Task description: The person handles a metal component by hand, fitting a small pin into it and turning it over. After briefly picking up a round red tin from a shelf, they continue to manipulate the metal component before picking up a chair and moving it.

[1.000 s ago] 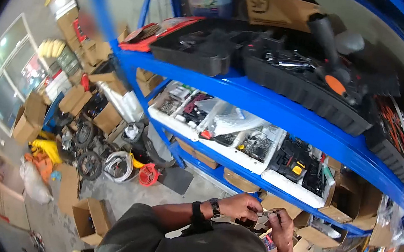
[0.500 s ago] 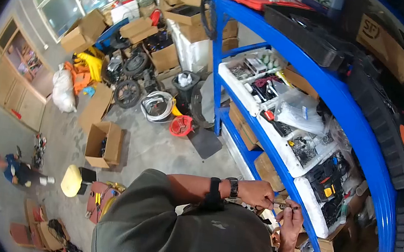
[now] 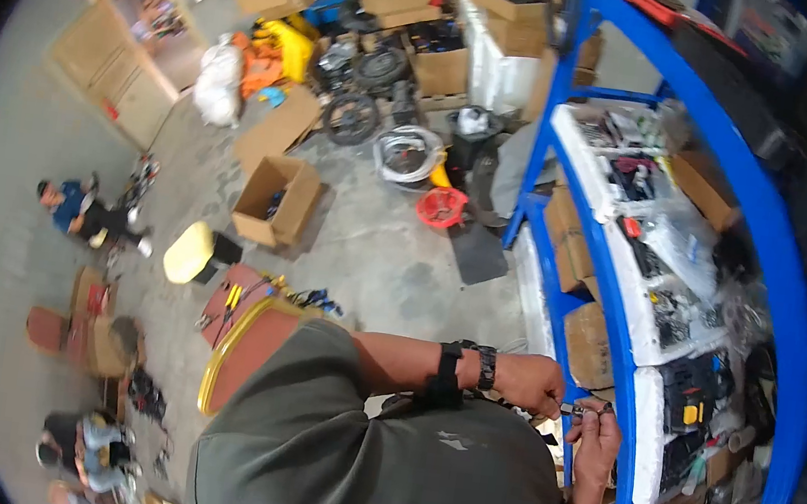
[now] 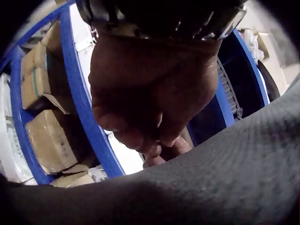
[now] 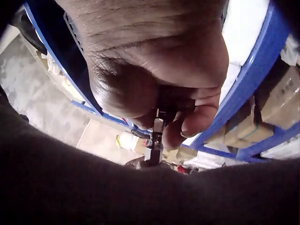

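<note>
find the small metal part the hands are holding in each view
head: the small metal part is low and right of middle, pinched between the left hand and the right hand.
left wrist: not in it; the back of the left hand covers it.
right wrist: lower middle, sticking out below the fingertips.
shared landmark: the blue shelf frame, also at and.

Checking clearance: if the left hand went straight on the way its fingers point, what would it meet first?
Probably the right hand, across the small silvery metal part that it and the left hand pinch; depth unclear.
</note>
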The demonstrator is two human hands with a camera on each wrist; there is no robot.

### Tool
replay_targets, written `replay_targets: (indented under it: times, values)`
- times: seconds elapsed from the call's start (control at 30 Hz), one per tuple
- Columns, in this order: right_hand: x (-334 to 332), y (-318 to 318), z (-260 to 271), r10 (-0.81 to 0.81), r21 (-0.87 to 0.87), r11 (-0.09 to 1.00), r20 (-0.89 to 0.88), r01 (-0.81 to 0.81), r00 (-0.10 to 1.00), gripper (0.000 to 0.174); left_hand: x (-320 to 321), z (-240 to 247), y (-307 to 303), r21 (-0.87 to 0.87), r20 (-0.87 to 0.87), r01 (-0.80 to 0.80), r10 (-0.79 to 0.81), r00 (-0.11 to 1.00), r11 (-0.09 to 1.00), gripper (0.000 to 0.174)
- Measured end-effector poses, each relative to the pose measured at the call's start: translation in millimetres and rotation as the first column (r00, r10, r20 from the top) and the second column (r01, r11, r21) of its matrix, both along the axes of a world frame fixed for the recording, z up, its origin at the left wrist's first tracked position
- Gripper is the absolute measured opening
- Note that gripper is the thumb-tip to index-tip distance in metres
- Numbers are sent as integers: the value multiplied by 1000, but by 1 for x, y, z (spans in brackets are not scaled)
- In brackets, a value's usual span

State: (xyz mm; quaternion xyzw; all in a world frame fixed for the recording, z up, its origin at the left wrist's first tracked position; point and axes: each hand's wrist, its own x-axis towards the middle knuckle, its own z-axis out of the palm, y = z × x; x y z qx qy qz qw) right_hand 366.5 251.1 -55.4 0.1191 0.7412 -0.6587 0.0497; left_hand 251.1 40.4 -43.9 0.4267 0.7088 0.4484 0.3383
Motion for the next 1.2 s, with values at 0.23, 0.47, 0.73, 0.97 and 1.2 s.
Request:
replay_targets:
  times: [0.23,0.47,0.73,0.97,1.2]
  values:
    - [10,-33,-15,288,-114,951,-18,-288,957,20,74,-11,-52,-132,68,-298,308,949,945,29]
    - [5,-68,-19,479,-169,856,-94,-489,873,30,113,-13,-98,-167,527,-370,400,750,914,34]
    - [-8,-98,-22,613,-193,772,-30,-606,790,30,118,1,-127,-228,332,-490,540,773,841,31]
    - [-35,-127,-15,685,-156,722,23,-674,729,26,113,-20,-150,-163,73,-581,597,799,797,30]
    - [-56,-161,-24,719,-154,693,91,-704,689,21,96,-13,-168,-164,-94,-690,685,722,705,32]
